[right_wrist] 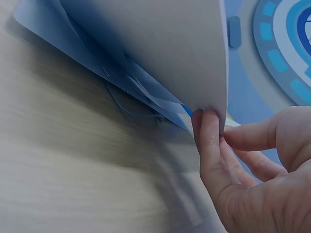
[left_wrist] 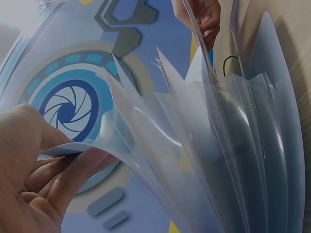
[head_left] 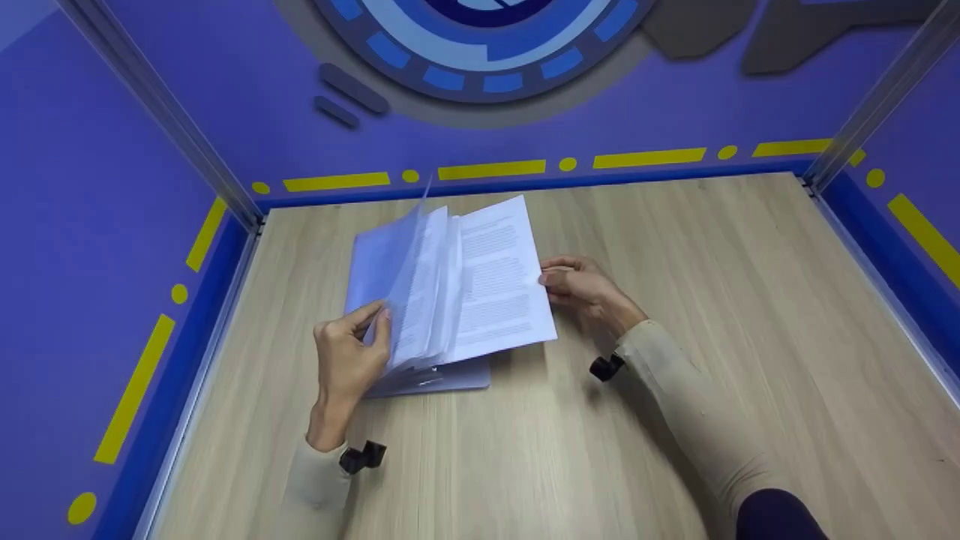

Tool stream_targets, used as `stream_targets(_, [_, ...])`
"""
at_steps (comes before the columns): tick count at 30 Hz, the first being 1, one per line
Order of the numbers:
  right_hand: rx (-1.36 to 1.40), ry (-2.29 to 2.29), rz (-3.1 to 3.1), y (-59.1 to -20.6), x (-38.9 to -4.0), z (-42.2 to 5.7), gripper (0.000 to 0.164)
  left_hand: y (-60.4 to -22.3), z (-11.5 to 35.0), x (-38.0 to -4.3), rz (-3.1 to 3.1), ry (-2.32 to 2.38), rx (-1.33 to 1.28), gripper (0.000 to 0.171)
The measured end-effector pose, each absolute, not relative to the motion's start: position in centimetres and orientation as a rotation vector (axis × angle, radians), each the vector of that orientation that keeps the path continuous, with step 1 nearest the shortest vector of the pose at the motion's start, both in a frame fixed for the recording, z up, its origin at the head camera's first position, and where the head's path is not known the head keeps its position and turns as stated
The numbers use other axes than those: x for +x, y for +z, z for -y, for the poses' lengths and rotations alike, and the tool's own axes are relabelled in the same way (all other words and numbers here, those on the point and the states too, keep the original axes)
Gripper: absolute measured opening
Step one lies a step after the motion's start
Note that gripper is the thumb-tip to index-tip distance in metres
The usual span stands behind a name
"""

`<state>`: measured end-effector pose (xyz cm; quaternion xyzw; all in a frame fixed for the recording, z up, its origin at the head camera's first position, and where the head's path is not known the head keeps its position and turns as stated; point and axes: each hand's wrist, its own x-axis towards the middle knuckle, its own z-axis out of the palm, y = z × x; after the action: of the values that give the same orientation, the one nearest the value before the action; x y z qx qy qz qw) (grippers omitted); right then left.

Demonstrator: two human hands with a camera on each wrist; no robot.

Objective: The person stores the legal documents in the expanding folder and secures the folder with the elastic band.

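A translucent bluish accordion file folder (head_left: pixel 377 259) stands partly fanned on the table, its pleated pockets (left_wrist: pixel 228 145) spread in the left wrist view. My left hand (head_left: pixel 349 352) pinches the edge of a clear front panel between thumb and fingers, pulling it leftward. Printed white paper (head_left: pixel 499 289) leans out at the folder's right side. My right hand (head_left: pixel 589 289) pinches the paper's right edge, thumb on one face and fingertips behind, as the right wrist view shows. More white sheets (head_left: pixel 420 285) stand inside the pockets. A thin elastic cord (right_wrist: pixel 121 110) hangs by the folder's base.
The light wood table (head_left: pixel 675 247) is bounded by a blue back wall (head_left: pixel 525 135) and blue side walls with metal corner posts. Black camera mounts (head_left: pixel 364 456) sit on both wrists.
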<state>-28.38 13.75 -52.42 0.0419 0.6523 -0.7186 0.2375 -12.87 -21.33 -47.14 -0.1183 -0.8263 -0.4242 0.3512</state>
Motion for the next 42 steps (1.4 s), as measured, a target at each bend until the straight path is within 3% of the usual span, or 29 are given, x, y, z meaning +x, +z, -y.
stream_targets(42, [0.016,-1.953,-1.725,-52.3,-27.0,-4.9,0.033,-47.3,21.4,-13.1,2.123,-1.117,-0.331,0.016])
